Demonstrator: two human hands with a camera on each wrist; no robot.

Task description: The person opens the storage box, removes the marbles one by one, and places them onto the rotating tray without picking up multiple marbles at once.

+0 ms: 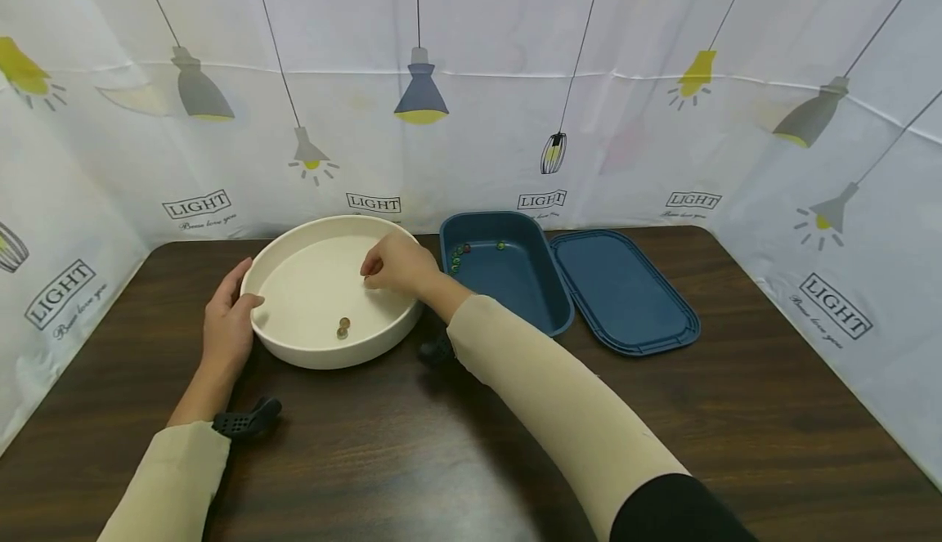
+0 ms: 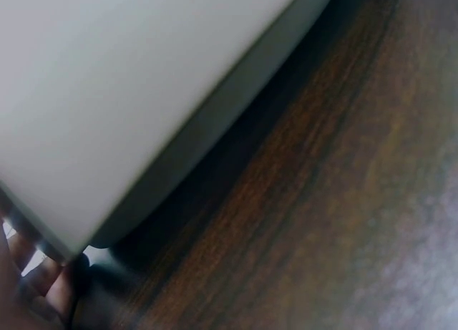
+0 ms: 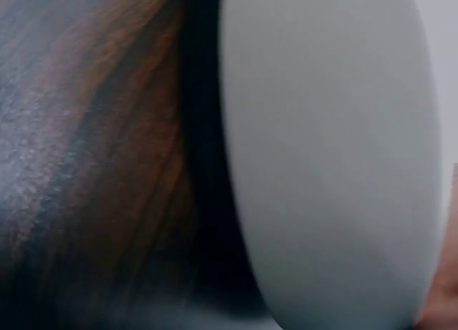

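Observation:
A round cream tray [image 1: 309, 297] stands on the table, and two brownish marbles [image 1: 344, 323] lie close together on its floor near the front. My left hand [image 1: 226, 321] grips the tray's left wall, thumb over the rim and fingers along the outside; in the left wrist view some of its fingers [image 2: 54, 280] show at the tray's corner. Over the tray's right side, my right hand [image 1: 401, 264] reaches in with curled fingers and pinches a small brown marble, mostly hidden by the fingertips, low over the floor. The right wrist view shows mainly the tray's outer wall [image 3: 329, 158].
Right of the tray is a deep blue container [image 1: 508, 272] with several green and brown marbles [image 1: 456, 257] at its far left. Its flat blue lid [image 1: 625, 288] lies beside it. A printed white curtain [image 1: 471, 141] hangs behind the dark wooden table [image 1: 353, 444].

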